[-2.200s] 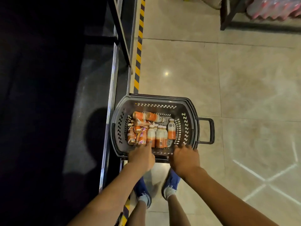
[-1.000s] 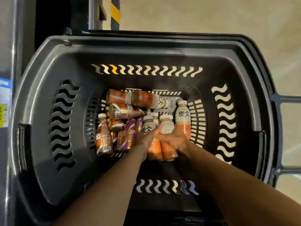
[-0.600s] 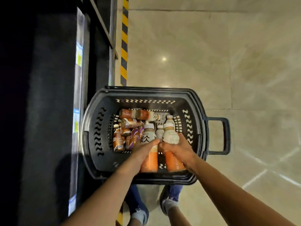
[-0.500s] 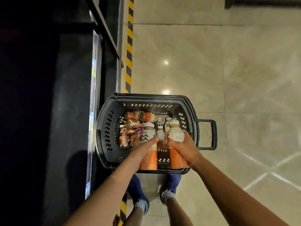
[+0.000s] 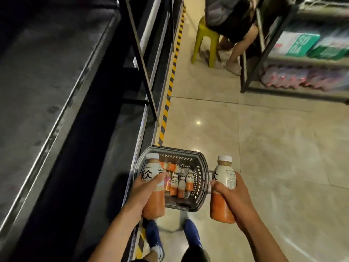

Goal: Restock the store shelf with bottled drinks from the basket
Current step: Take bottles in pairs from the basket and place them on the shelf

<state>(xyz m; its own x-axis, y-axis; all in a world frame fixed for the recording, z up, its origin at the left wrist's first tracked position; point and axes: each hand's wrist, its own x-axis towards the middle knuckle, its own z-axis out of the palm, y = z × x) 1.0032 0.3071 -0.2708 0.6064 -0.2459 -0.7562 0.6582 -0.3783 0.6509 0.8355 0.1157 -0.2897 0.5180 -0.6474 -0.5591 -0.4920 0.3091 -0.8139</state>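
While the left hand (image 5: 143, 190) grips one drink bottle (image 5: 150, 172) and the right hand (image 5: 233, 197) a second bottle (image 5: 224, 173), swinging could knock either against the shelf rail (image 5: 62, 114) left of them.

I count two white-capped orange plastic bottles (image 5: 151, 172) (image 5: 224, 175) held up, one dark grey plastic basket (image 5: 198, 183), one yellow plastic stool (image 5: 213, 50).

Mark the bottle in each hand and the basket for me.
left bottle (image 5: 150, 172): head view, on its white label.
right bottle (image 5: 225, 173): head view, on its white label.
basket (image 5: 175, 150): head view, on the far rim.
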